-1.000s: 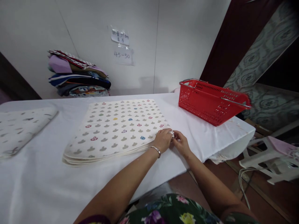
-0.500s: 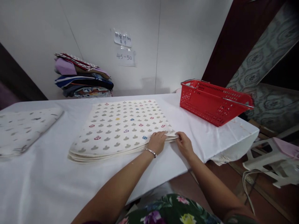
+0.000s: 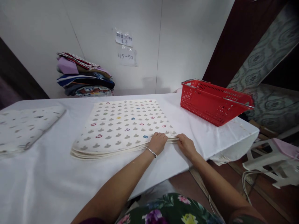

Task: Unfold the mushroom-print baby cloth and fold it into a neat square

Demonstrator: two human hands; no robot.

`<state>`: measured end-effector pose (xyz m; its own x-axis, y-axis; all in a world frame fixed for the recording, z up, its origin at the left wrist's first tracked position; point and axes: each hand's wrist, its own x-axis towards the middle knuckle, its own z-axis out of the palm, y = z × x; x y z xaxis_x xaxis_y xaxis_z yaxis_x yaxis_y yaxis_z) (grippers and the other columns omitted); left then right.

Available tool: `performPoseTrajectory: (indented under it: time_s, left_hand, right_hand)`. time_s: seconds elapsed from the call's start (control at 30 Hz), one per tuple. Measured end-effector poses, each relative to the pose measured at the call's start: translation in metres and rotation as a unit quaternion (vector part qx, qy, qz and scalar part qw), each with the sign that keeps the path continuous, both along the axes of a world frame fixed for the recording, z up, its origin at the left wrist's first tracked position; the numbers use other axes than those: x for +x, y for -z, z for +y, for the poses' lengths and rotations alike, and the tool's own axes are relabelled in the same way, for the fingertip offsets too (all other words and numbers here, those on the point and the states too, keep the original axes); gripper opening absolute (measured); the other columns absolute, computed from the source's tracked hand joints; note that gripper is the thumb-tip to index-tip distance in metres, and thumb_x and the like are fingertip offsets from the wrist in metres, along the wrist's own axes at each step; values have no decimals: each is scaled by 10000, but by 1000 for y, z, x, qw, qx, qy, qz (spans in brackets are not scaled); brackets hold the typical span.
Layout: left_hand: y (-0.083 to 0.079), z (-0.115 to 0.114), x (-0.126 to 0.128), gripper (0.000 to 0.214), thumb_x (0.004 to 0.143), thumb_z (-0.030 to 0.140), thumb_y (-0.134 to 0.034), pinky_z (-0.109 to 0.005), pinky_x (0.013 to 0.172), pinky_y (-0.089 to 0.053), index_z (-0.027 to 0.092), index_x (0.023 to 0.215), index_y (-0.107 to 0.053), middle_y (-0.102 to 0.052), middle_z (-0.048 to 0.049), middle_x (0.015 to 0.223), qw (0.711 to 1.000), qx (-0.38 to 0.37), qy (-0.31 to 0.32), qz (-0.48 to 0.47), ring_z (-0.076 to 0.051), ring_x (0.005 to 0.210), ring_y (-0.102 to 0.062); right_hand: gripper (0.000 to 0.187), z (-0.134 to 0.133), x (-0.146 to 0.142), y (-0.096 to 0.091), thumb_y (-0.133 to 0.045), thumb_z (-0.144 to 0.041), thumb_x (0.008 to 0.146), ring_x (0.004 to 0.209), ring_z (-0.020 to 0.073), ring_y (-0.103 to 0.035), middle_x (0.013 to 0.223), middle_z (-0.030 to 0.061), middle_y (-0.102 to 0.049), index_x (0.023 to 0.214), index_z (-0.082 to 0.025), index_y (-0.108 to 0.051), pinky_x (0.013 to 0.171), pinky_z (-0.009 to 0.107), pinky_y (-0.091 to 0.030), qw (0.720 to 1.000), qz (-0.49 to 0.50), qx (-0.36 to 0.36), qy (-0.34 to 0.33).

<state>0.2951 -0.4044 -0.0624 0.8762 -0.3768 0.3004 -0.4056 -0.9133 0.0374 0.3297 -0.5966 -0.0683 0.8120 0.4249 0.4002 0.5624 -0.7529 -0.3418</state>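
A folded cream cloth (image 3: 126,127) printed with grey and coloured mushroom-like shapes lies in layers on the white-covered table (image 3: 112,177). My left hand (image 3: 158,143), with a bracelet at the wrist, has its fingers curled over the cloth's near edge, close to the right corner. At that corner my right hand (image 3: 187,145) pinches the layered edge between thumb and fingers. The layers show as thin stacked edges along the near side. My left thumb is hidden beneath the hand.
A red plastic basket (image 3: 212,102) with metal handles stands at the table's back right. Another patterned cloth (image 3: 25,127) lies at the left. Folded fabrics (image 3: 85,76) are piled against the wall. A white stool (image 3: 273,158) and a cable are beyond the right edge.
My right hand has lowered slightly at the corner, and the edge layers there lie closer together. My left hand stays at nearly the same spot. The view has shifted a little.
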Motion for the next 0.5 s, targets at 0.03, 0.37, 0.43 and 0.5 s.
performPoseTrajectory:
  time_s: [0.03, 0.37, 0.43, 0.5]
  left_hand:
    - [0, 1, 0, 196, 812, 45, -433, -368, 779, -373, 171, 869, -573, -589, -72, 871, 1000, -4, -5, 1, -207, 861, -532]
    - [4, 16, -6, 246, 814, 26, -433, -329, 870, -396, 191, 896, -597, -540, -48, 1221, 996, -73, -23, -37, -174, 1029, -523]
    - [6, 17, -7, 222, 814, 35, -445, -340, 881, -393, 182, 842, -610, -537, -57, 1233, 998, -51, -10, -46, -189, 1050, -510]
    - [5, 17, -9, 210, 818, 50, -453, -352, 886, -388, 177, 822, -621, -539, -60, 1237, 998, -30, -1, -50, -202, 1056, -502]
  right_hand:
    - [240, 0, 1, 0, -413, -128, 793, 781, 170, -566, 915, 25, -604, 948, -232, -564, 653, 268, -406, 1000, 1, -3, -3]
    - [213, 2, 10, 12, -428, -165, 749, 712, 178, -552, 817, 13, -625, 889, -226, -576, 643, 286, -401, 996, 48, 75, 7]
    - [219, 1, 11, 14, -426, -169, 740, 700, 179, -548, 806, 11, -622, 892, -224, -575, 636, 289, -400, 994, 60, 95, 8]
    - [218, 0, 12, 15, -424, -173, 737, 684, 175, -544, 788, 7, -618, 886, -222, -575, 627, 287, -397, 992, 72, 106, 10]
